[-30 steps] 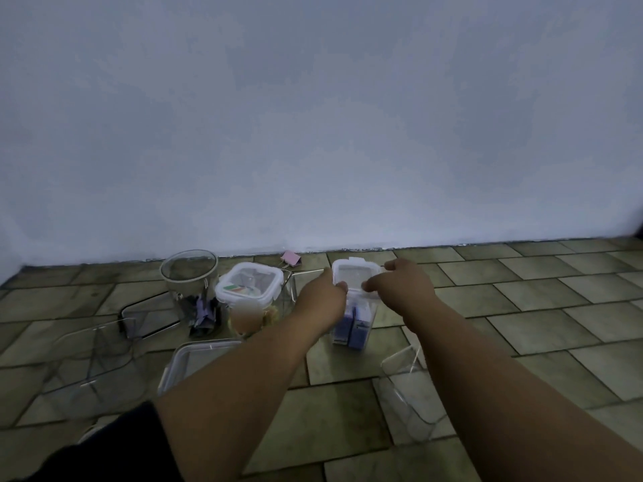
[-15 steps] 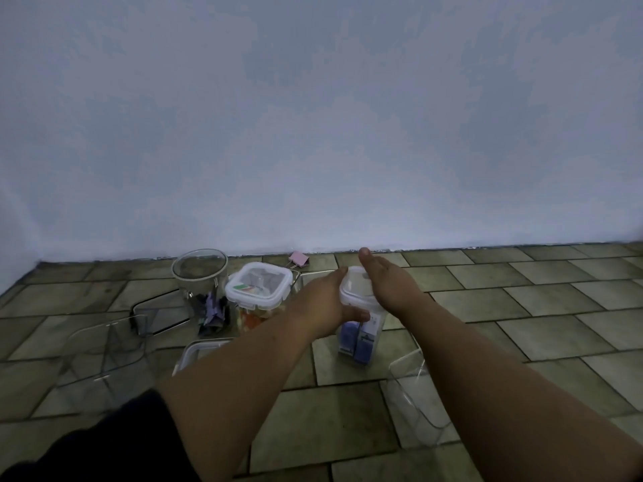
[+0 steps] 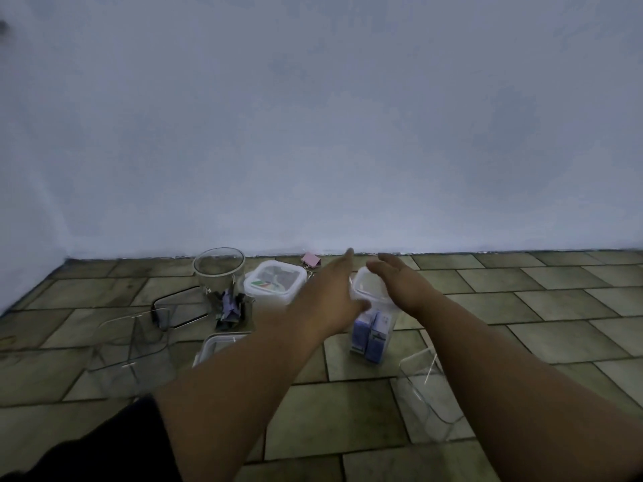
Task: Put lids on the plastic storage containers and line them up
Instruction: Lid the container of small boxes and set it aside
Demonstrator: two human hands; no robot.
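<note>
The tall container (image 3: pixel 373 330) stands upright on the tiled floor (image 3: pixel 556 307) near the wall (image 3: pixel 313 133), lid (image 3: pixel 365 286) seated on top, blue boxes visible inside; the left hand (image 3: pixel 328 295) lies against its left side, fingers straight and together; the right hand (image 3: pixel 396 283) rests at the lid's right edge, fingers extended and relaxed; a second lidded container (image 3: pixel 275 283) stands just to the left, beside a round open jar (image 3: pixel 219 269); a loose lid (image 3: pixel 222 344) lies nearer the person; an empty clear tub (image 3: pixel 429 387) sits under the right forearm.

square container lid (image 3: pixel 278 273): green-red sticker (image 3: pixel 266 284), no letters legible
blue boxes (image 3: pixel 370 337) in tall container (image 3: pixel 369 290): print too blurred
readable text: none
</note>
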